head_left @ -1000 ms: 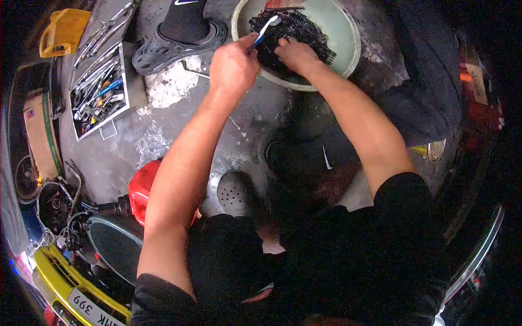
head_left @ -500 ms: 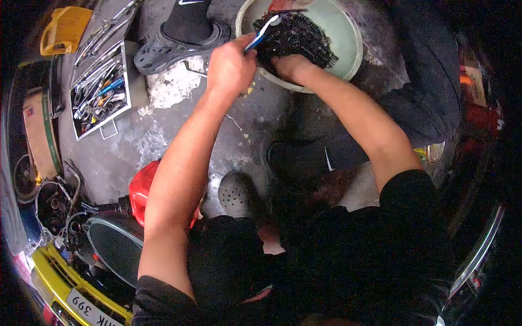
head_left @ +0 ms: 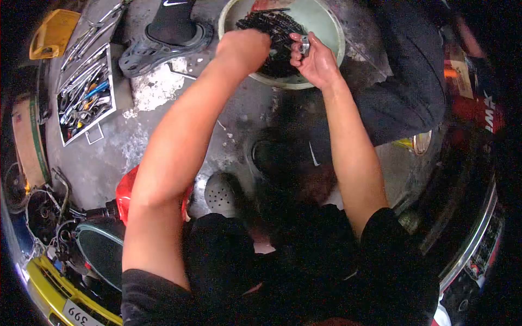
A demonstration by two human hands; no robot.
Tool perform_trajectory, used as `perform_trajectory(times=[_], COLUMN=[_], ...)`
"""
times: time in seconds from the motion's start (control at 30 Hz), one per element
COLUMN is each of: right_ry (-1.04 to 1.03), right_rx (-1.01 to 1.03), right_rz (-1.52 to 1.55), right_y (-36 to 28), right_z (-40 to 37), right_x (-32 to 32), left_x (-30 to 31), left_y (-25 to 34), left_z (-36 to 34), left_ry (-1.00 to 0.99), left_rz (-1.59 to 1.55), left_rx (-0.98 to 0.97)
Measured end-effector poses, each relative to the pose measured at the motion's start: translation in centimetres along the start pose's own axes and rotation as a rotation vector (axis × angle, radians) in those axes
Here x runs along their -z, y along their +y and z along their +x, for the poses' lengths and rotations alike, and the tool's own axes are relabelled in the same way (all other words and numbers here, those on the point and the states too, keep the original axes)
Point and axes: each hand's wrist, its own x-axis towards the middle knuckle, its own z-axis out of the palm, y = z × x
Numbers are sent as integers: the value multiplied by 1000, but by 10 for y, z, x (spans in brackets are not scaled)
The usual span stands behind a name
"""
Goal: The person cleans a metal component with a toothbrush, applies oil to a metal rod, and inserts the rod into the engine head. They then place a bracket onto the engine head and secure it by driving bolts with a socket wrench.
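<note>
My left hand (head_left: 244, 51) is closed in a fist over the near left rim of a pale round basin (head_left: 325, 22). The toothbrush it gripped half a second ago is hidden from view now. My right hand (head_left: 318, 62), palm turned up and looking wet, holds a small silvery ring-shaped metal part (head_left: 305, 45) between thumb and fingers, above the basin's right side. A heap of dark, chain-like metal (head_left: 277, 24) lies in the basin, partly covered by my hands.
At left stands a metal toolbox (head_left: 87, 103) full of wrenches, with a yellow jug (head_left: 54, 33) beyond it. A foot in a dark clog (head_left: 163, 51) rests near the basin. A red container (head_left: 126, 193) sits by my left arm, above a yellow bumper (head_left: 54, 288).
My right hand has come up out of the dark heap with the metal part. My left hand has turned over, and its toothbrush has gone out of sight. The view has shifted slightly.
</note>
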Motion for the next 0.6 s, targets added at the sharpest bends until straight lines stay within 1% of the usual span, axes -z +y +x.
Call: perform_trajectory(times=[0.07,0.1,0.13,0.23,0.3,0.37,0.4,0.5,0.53,0.6], right_ry=[-94,-151,-87,10,72,133,249,210,61,54], right_rx=[23,39,31,8,15,50,83,13,-60,-115], right_rz=[50,76,144,135,105,66,39,177,326,380], right_y=[6,6,10,13,16,17,22,28,26,31], right_z=[-11,-14,-18,-26,-27,-19,-12,1,0,3], right_x=[9,7,4,1,5,-1,-3,3,8,9], left_x=[-19,-18,-18,-16,-2,12,16,1,-12,-28], left_y=[10,15,19,13,8,20,22,29,24,16], left_z=[20,24,23,9,-17,-45,-55,-61,-60,-61], left_ry=[-90,-130,-174,-115,123,271,344,444,457,427], left_rz=[22,41,-2,-76,-301,-435,-499,-345,-268,-294], left_rx=[4,9,51,166,200,119,83,-3,-41,-38])
